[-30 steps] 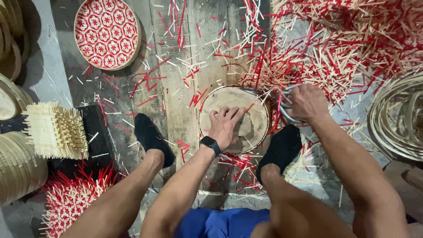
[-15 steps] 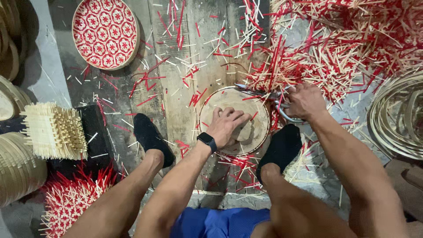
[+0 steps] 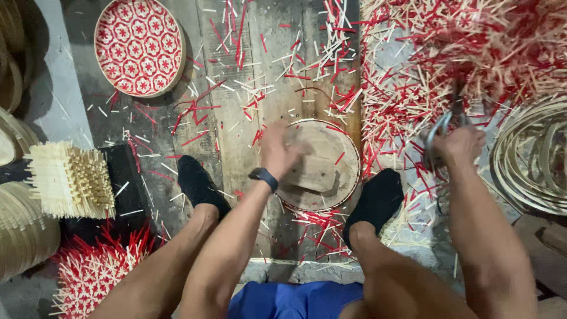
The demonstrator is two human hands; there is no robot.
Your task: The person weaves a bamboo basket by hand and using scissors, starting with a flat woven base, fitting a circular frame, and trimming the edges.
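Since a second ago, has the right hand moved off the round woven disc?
Yes. The right hand, gripping metal shears, has swung right, away from the round disc rim it touched, toward the coiled strips.

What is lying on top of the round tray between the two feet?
On the round tray lies a flat wooden block, with the left hand pressing on it, and one red strip. The tray's surface under the block and hand is covered, so it cannot be seen.

My left hand (image 3: 277, 150) is blurred, its fingers indistinct over the round woven piece (image 3: 328, 162). My right hand (image 3: 460, 145) hides the shears' (image 3: 443, 127) handles; their blades vanish among sticks. The frame's right edge crops the bamboo hoops (image 3: 531, 159).
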